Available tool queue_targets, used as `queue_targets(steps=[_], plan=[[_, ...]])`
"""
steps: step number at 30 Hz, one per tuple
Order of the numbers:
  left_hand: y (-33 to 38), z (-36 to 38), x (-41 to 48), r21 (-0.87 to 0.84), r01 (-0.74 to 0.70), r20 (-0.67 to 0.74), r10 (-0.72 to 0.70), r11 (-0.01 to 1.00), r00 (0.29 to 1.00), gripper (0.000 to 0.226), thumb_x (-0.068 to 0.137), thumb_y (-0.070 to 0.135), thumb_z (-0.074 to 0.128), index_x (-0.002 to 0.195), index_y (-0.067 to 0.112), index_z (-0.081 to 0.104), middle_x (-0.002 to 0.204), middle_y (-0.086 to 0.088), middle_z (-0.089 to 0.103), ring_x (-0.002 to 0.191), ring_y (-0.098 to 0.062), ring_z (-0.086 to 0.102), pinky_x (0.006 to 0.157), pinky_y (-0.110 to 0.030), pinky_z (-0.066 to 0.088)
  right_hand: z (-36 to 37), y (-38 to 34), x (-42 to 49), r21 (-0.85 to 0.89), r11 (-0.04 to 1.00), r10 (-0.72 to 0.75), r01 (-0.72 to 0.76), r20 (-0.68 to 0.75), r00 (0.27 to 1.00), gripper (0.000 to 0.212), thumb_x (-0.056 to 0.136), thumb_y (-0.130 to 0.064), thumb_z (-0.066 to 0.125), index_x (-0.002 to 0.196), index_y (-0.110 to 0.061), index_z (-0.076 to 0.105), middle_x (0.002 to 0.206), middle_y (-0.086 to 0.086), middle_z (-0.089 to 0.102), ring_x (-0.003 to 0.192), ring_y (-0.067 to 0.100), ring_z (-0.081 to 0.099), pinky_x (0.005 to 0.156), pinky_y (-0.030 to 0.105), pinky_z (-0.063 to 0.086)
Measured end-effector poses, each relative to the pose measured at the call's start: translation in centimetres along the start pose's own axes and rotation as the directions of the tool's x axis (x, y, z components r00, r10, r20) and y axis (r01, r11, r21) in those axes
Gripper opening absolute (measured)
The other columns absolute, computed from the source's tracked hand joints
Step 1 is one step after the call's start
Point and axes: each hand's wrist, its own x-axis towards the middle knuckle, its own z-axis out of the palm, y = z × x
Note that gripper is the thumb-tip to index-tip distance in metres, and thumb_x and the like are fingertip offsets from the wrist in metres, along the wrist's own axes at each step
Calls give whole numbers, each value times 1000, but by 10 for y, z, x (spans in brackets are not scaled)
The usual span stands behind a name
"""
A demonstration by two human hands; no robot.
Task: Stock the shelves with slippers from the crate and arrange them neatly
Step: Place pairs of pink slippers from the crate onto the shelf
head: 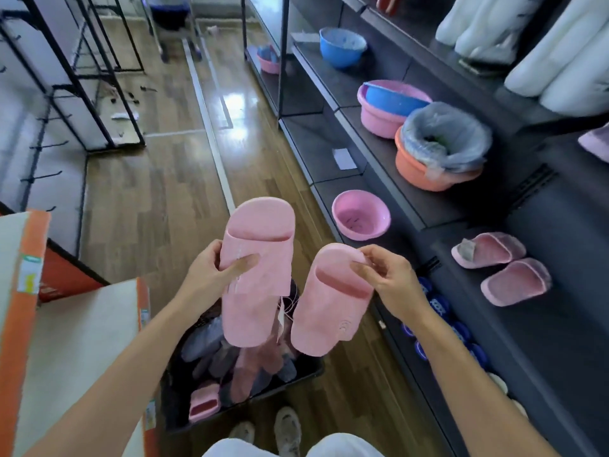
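Two pink moulded-foam slide slippers are held at frame centre, above the black plastic crate (174,407) at lower centre, which holds more grey and pink slippers. The left hand (211,272) grips the left pink slipper (260,291) at its strap, with the thumb across the top and the fingers curled behind. The right hand (392,282) pinches the strap edge of the right pink slipper (329,308) between thumb and fingertips. A thin thread with a small tag (282,316) hangs between the two; whether it joins them cannot be told.

Recommended procedure:
1. Carry both slippers as a pair to the dark grey shelf (580,341) at lower right, where a pair of dusky-pink plush slippers (487,250) lies side by side.
2. Set the new pair just beside that pair, soles down, toes facing the same way, edges parallel.
3. Do not spread the hands far apart, since a thread could snap or tangle.
4. Replace the right-hand pinch with a fuller grip before reaching, as a pinch may slip.
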Motion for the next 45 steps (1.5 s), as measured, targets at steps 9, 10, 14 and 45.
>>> queue_targets(steps=[9,10,14,45], plan=[[34,3,14,73,-127,266,104,989,958,74,45,63,71,103,20,60,99,1,69,88,-15,66,73,-34,55,-10,-22,-49,34,997,79,-73,-239,968,5,89,-28,60,88,-33,63,81,-8,67,80,10,62,73,38,52],[34,4,14,83,-132,297,102,988,949,74,45,63,72,104,19,60,100,-2,69,90,-19,66,77,-40,55,-11,-25,-57,34,996,84,-78,-271,959,6,89,-29,60,87,-34,62,81,-8,67,79,8,62,72,36,52],[39,20,9,115,-148,434,84,982,897,80,46,66,69,106,14,58,103,-11,68,93,-27,65,79,-46,53,-14,-23,-94,63,992,129,-113,-399,908,7,86,-35,61,89,-29,64,80,-5,68,80,18,62,74,41,50],[40,376,-166,222,-247,830,-50,943,555,31,78,31,70,103,18,56,100,-7,64,94,-27,62,78,-41,53,-176,111,-402,57,831,369,-553,-801,472,8,88,-26,61,88,-19,59,74,-13,58,68,0,53,60,9,39]])
